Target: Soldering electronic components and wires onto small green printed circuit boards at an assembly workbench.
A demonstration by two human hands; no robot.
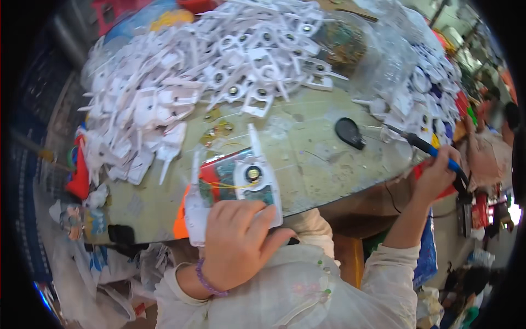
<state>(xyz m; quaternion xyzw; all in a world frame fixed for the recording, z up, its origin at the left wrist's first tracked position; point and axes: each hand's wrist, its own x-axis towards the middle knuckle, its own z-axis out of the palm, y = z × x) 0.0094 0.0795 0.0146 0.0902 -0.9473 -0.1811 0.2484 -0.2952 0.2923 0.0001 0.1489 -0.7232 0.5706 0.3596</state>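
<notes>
White plastic housing [257, 181] with a round speaker-like disc in its middle sits at the near edge of the workbench [318, 159], pinned under the left hand [238, 241]. Fingers curled over its lower end, clamped on it plus a second white shell [195, 211] beside it on the left. Antenna-like stub on each piece points away from the person. Green circuit board [222, 172] and thin yellow wires [230, 186] exposed between the two shells, red part behind them. Purple bead bracelet [207, 279] on the left wrist.

Right hand [438, 175] off to the right, past the bench edge, closed around the blue grip of a soldering iron [424, 147]. Iron tip points up-left toward the bench, well apart from the housing. Black cord hangs from the handle end.

Small black oval piece [349, 131] lies on bare bench between the two hands, nearer the iron tip. A few brass-coloured bits [216, 129] lie just beyond the housing.

Farther out: big heap of white housings [219, 66] covers the far and left side of the bench, many with the same round disc fitted. Second heap, white and blue parts [427, 98], on the far right. Clear plastic bag [378, 55] between the heaps. Light plastic sheet over the person's lap.
</notes>
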